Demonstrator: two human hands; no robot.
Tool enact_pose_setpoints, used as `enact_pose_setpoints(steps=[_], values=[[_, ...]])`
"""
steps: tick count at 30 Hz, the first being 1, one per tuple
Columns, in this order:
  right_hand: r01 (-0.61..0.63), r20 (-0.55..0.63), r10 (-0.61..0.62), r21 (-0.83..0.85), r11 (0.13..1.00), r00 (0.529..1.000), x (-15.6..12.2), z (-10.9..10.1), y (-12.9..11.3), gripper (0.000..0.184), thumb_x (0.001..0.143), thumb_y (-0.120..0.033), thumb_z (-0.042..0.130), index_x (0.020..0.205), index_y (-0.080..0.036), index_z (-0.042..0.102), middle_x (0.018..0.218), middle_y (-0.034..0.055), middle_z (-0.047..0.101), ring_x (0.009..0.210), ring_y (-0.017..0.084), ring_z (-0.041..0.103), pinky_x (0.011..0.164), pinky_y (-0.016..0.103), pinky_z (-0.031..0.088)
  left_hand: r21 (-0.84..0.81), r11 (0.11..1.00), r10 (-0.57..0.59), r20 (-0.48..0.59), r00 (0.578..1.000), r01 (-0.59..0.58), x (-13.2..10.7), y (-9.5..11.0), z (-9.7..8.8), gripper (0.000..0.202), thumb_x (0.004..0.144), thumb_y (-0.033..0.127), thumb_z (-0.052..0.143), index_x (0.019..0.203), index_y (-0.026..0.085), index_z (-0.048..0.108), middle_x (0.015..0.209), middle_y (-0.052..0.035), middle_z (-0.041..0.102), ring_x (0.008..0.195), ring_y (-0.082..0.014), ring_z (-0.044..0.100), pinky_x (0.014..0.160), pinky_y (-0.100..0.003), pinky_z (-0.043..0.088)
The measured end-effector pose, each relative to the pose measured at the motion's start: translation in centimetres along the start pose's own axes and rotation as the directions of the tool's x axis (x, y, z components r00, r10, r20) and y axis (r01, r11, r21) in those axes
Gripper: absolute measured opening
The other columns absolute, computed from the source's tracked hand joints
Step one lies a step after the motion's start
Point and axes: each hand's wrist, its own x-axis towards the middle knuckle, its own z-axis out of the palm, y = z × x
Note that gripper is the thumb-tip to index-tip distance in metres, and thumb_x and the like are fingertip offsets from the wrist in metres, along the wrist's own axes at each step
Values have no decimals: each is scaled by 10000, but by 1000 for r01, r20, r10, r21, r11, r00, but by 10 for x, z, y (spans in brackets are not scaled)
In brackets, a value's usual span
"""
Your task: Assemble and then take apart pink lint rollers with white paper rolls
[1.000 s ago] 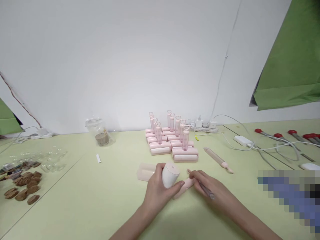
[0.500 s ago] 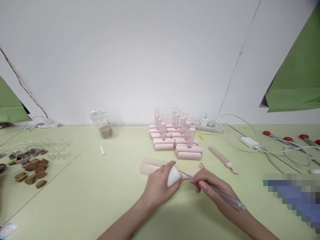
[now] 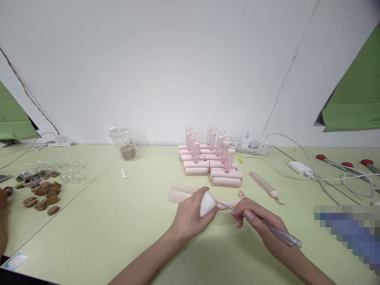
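Observation:
My left hand [image 3: 190,215] is wrapped round a small white cylinder [image 3: 207,204] just above the pale green table [image 3: 118,229]. My right hand [image 3: 257,219] pinches a thin clear-handled tool [image 3: 276,233] like a pen, and its metal tip reaches the white cylinder's end. A pink tube-shaped piece [image 3: 230,204] lies on the table between the two hands. A translucent pink cap [image 3: 181,194] lies just behind my left hand.
A stack of pink rollers with upright heart-topped tubes [image 3: 210,164] stands behind the hands. A long pink tube [image 3: 265,187] lies to the right. A power strip [image 3: 252,149], cables, red-headed tools [image 3: 332,163], a clear cup [image 3: 124,144], brown discs [image 3: 41,196] and another person's hand [image 3: 2,198] surround them.
My left hand has turned the white cylinder end-on toward the right hand. My right hand has swung the tool round so that its tip touches the cylinder. The view has shifted slightly.

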Motion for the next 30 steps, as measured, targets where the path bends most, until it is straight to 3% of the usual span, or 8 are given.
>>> enact_pose_setpoints(steps=[12, 15, 17, 20, 24, 30], values=[[32, 4, -32, -26, 999, 999, -1, -1, 2, 218, 879, -291, 381, 784, -235, 569, 675, 17, 538, 674, 169, 545, 698, 324, 482, -11, 1000, 8, -11, 1000, -9, 0, -1, 2, 455, 780, 421, 464, 1191, 244, 382, 1062, -58, 590, 888, -241, 573, 704, -324, 434], [36, 22, -34, -107, 994, 999, -1, -1, 1, 218, 871, -311, 392, 925, -265, 597, 955, 55, 586, 956, 217, 534, 811, 353, 466, -9, 1000, 15, -13, 1000, -15, 0, -1, 2, 450, 786, 400, 459, 1199, 243, 372, 1058, -57, 592, 887, -236, 578, 710, -322, 438], [14, 60, -6, -132, 991, 998, -2, -1, 0, 260, 872, -322, 390, 1056, -288, 571, 1189, 50, 509, 1146, 245, 420, 884, 376, 433, 1, 1000, 26, -17, 1000, -26, 0, -1, 1, 449, 787, 391, 457, 1200, 239, 369, 1061, -58, 592, 893, -235, 579, 720, -322, 440], [-16, 157, 30, -87, 996, 987, -4, 1, 1, 293, 889, -306, 355, 1119, -288, 536, 1299, 31, 429, 1220, 233, 331, 957, 410, 362, 28, 999, 32, -19, 999, -31, 0, -2, 1, 450, 786, 387, 457, 1199, 227, 371, 1053, -62, 596, 883, -236, 584, 713, -323, 444], [-14, 226, 22, -38, 999, 974, -8, 7, 6, 295, 899, -247, 312, 1108, -265, 520, 1319, 36, 405, 1219, 193, 329, 983, 388, 318, 22, 1000, 9, -4, 1000, -9, 1, -3, 1, 435, 790, 383, 450, 1193, 236, 377, 1041, -54, 602, 857, -228, 591, 670, -304, 445], [63, 182, -47, -86, 994, 982, -8, 9, 7, 221, 870, -193, 332, 889, -242, 546, 1280, 47, 449, 1152, 198, 425, 869, 317, 440, 11, 1000, -8, 9, 1000, 8, 0, -1, 1, 432, 791, 386, 453, 1195, 253, 378, 1053, -41, 602, 861, -222, 591, 654, -288, 440]])
